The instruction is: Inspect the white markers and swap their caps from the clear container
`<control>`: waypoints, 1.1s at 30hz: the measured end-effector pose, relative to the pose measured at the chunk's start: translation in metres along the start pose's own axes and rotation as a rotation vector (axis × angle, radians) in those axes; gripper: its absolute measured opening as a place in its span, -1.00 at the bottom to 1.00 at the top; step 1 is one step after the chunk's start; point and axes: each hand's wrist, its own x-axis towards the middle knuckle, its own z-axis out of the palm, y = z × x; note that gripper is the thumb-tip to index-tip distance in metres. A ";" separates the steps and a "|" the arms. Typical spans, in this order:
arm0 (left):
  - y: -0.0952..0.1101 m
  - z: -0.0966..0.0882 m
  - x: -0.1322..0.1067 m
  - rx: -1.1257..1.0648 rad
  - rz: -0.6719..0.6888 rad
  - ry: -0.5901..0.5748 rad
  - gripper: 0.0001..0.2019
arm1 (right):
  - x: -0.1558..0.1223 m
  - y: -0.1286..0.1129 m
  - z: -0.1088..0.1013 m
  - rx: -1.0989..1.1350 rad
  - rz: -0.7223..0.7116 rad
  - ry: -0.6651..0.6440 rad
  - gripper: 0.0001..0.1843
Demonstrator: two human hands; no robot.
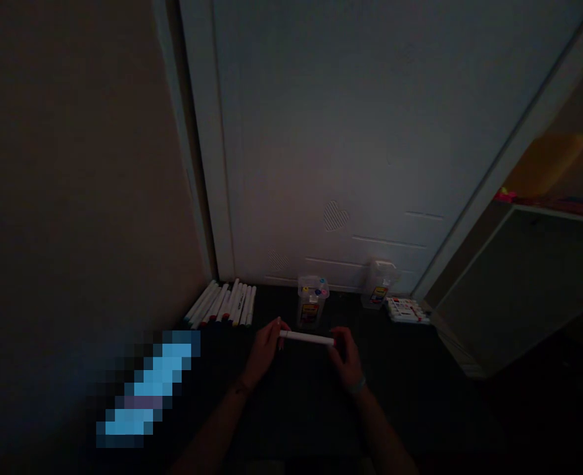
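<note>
The room is dim. I hold a white marker (pixel 306 338) level above the dark floor, one hand on each end. My left hand (pixel 266 349) pinches its left end and my right hand (pixel 345 356) grips its right end. Just beyond the marker stands a clear plastic container (pixel 312 301) with coloured labels. A row of several white markers (pixel 222 305) lies side by side on the floor to the left.
A second clear container (pixel 379 284) stands by the white door (pixel 331 145), with a small stack of markers (pixel 406 310) beside it. A glowing blue pixelated patch (pixel 148 389) lies at lower left. A grey cabinet (pixel 529 277) is on the right.
</note>
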 end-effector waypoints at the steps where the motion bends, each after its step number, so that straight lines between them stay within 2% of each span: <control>1: 0.000 0.001 0.000 0.003 -0.002 -0.001 -0.58 | -0.003 -0.004 0.001 -0.047 -0.058 -0.050 -0.62; 4: -0.003 0.001 0.000 0.017 -0.013 0.005 -0.59 | -0.002 -0.010 0.007 -0.129 -0.146 -0.074 -0.59; 8: -0.005 0.000 0.000 0.021 -0.009 0.013 -0.61 | 0.003 -0.008 0.010 -0.108 -0.128 -0.129 -0.71; 13: -0.001 0.001 -0.003 -0.008 -0.008 -0.024 -0.67 | 0.001 -0.008 0.007 0.014 -0.022 -0.147 -0.75; 20: -0.001 0.001 -0.005 0.041 0.023 -0.006 -0.79 | 0.006 -0.010 0.008 0.170 0.078 -0.042 -0.74; 24: -0.001 0.001 -0.003 0.057 0.041 0.000 -0.80 | 0.008 -0.007 0.008 0.307 0.181 0.007 -0.71; 33: 0.003 0.000 -0.002 0.029 0.082 0.045 -0.77 | 0.009 -0.010 0.006 0.427 0.258 -0.020 -0.68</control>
